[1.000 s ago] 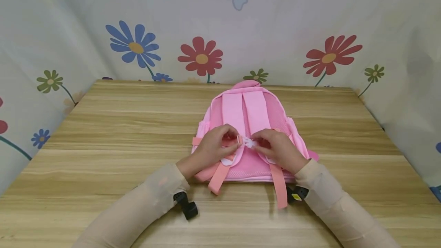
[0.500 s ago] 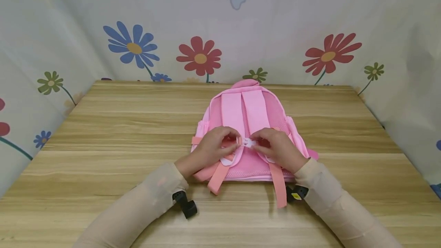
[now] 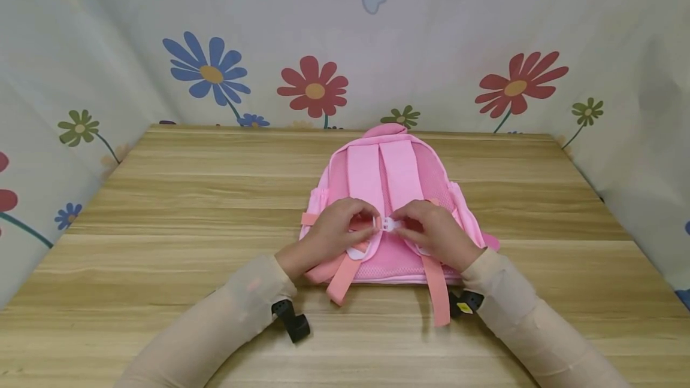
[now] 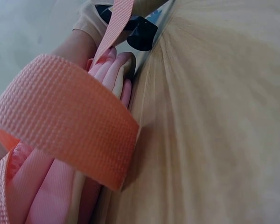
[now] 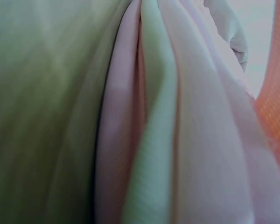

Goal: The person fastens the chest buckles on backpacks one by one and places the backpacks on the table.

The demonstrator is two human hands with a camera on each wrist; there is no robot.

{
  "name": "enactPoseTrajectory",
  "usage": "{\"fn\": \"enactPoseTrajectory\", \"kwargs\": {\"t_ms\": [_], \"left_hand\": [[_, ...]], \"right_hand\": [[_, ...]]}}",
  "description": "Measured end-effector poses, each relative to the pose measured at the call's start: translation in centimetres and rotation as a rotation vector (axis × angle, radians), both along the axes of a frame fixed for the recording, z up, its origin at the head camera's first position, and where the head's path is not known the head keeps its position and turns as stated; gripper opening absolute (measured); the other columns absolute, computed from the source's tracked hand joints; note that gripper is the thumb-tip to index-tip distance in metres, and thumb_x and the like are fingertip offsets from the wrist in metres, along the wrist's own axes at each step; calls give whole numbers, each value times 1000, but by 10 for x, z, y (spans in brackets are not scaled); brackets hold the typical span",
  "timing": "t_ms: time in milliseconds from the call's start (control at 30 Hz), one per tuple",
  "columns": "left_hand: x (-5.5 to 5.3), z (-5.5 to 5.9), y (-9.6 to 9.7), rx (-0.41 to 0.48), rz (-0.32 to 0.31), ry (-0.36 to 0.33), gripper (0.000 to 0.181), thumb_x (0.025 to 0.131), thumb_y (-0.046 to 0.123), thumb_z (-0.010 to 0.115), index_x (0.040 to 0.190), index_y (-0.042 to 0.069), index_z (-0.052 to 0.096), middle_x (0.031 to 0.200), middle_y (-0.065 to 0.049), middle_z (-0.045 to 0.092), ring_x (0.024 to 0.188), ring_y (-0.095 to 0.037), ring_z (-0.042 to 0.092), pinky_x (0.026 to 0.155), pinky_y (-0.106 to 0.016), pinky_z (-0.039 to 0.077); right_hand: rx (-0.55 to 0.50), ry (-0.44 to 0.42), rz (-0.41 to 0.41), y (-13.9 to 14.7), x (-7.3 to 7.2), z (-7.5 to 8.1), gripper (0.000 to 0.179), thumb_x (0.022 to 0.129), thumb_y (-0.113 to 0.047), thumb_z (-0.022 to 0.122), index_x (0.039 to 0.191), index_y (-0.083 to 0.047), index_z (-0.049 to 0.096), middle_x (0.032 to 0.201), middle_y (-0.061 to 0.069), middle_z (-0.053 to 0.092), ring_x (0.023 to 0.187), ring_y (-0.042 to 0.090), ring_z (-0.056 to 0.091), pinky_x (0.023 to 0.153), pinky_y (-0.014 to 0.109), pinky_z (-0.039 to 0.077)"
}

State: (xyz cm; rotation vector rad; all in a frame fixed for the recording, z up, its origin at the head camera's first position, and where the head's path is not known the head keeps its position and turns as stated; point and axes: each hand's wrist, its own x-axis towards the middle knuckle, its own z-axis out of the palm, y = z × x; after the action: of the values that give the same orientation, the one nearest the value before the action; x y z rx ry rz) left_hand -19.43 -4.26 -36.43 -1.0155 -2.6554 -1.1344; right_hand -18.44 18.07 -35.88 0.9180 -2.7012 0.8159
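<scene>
A pink backpack (image 3: 396,172) lies on the table with its shoulder straps facing up. Over its lower middle, a white plastic side-release buckle (image 3: 388,224) spans the gap between my two hands. My left hand (image 3: 342,226) pinches the buckle's left end, where coral webbing is threaded, between thumb and fingers. From the other side my right hand (image 3: 436,229) pinches the right end. The two halves meet, with the prongs inside the socket. In the left wrist view a loop of coral webbing (image 4: 70,112) fills the foreground. The right wrist view shows the bag's side (image 5: 200,116) close up.
Loose coral strap ends (image 3: 439,292) hang past the bag's bottom edge toward me. The wood-grain table (image 3: 188,196) extends around the bag. A flower-printed curtain (image 3: 420,35) stands behind and at both sides. A black wrist camera (image 3: 293,322) sits below my left sleeve.
The buckle's two halves have come together: the prongs that showed between them a second ago are now in the socket. My left hand has shifted slightly right; the backpack stays put.
</scene>
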Motion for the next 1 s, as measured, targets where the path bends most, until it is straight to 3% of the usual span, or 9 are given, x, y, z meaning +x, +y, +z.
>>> {"fn": "enactPoseTrajectory", "kwargs": {"t_ms": [267,733,1000], "left_hand": [[0,1,-1,31,7,-48,22,87,12,70,109,7,67,104,-6,67,99,-18,59,92,-35,50],[-1,-1,-1,45,-30,-41,19,86,10,70,105,8,70,101,-5,70,96,-16,62,90,-32,51],[-1,-3,0,24,-29,-40,18,86,10,69,104,9,69,101,-4,69,95,-15,61,89,-31,51]], "right_hand": [[0,25,21,-1,0,2,22,81,-13,76,102,-8,71,95,3,71,84,14,59,79,33,52],[-23,35,29,-5,2,0,21,81,-14,76,100,-7,71,95,4,72,88,17,62,81,36,53],[-20,-3,24,-5,3,-2,23,82,-15,75,103,-8,71,98,3,72,89,17,61,83,36,52]]}}
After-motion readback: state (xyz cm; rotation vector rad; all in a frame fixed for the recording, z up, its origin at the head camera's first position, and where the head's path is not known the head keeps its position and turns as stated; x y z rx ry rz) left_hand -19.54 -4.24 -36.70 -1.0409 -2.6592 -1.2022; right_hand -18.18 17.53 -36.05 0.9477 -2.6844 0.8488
